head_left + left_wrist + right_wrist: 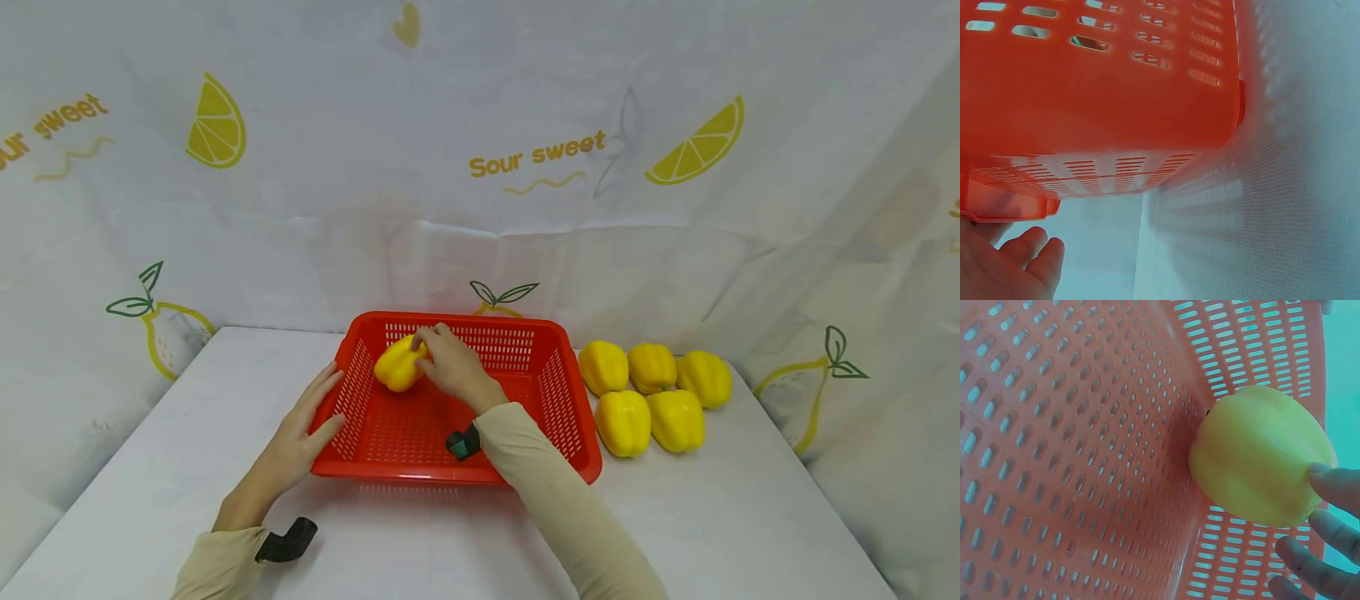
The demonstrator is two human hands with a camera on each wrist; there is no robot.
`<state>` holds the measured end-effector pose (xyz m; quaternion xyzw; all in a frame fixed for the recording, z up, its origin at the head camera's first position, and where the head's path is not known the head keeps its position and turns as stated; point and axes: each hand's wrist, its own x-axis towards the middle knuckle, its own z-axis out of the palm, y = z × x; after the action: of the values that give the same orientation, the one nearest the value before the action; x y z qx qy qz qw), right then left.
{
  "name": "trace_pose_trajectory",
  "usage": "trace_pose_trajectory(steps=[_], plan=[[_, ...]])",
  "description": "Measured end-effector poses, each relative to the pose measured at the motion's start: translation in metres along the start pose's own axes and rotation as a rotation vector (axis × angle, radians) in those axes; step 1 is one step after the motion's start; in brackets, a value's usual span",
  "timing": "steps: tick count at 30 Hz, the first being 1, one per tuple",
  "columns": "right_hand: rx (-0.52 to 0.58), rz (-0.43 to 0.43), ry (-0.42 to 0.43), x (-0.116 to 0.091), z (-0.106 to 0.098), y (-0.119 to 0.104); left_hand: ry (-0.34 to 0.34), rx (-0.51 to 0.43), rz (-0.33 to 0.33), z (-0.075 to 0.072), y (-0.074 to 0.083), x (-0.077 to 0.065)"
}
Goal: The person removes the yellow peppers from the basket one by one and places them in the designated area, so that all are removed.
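Note:
In the head view, a red plastic basket with slotted walls stands on the table. Inside it, by the left back corner, is a yellow bell pepper. My right hand reaches into the basket and pinches one end of this pepper; thumb and fingertips touch its skin in the right wrist view, where the pepper sits close to the basket wall. At the basket's left side, my left hand rests with fingers extended against the rim. The left wrist view shows part of that hand beside the basket's outer wall.
Several more yellow bell peppers stand in two rows on the white table, right of the basket. Behind the table hangs a white cloth printed with lemons and lettering.

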<state>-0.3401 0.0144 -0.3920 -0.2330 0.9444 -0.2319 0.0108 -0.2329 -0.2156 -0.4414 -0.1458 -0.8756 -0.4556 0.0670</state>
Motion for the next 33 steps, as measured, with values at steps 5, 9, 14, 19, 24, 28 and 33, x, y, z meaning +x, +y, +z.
trace_pose_trajectory(steps=[5, 9, 14, 19, 24, 28, 33], plan=[[0.004, 0.027, 0.012, 0.0015, 0.0006, 0.0011, -0.001, -0.013, 0.001, 0.0001, -0.0002, 0.0000], [0.016, 0.060, -0.004, 0.0016, 0.0017, 0.0021, -0.001, -0.006, 0.002, 0.0004, -0.0002, 0.0000], [0.058, 0.088, -0.010, -0.0005, 0.0016, 0.0033, 0.000, -0.005, 0.004, 0.0004, 0.0006, 0.0003], [0.085, 0.068, -0.030, -0.0013, 0.0008, 0.0040, 0.002, -0.009, 0.001, 0.0000, 0.0015, 0.0001], [0.095, 0.079, -0.079, 0.0002, 0.0020, 0.0055, 0.007, -0.017, 0.009, 0.0002, 0.0019, -0.0003], [0.125, 0.112, -0.126, 0.0002, 0.0023, 0.0055, 0.007, -0.024, 0.014, 0.0005, 0.0020, -0.0009], [0.098, 0.116, -0.194, -0.0016, 0.0016, 0.0041, 0.004, -0.032, 0.015, 0.0003, 0.0023, -0.0011]])
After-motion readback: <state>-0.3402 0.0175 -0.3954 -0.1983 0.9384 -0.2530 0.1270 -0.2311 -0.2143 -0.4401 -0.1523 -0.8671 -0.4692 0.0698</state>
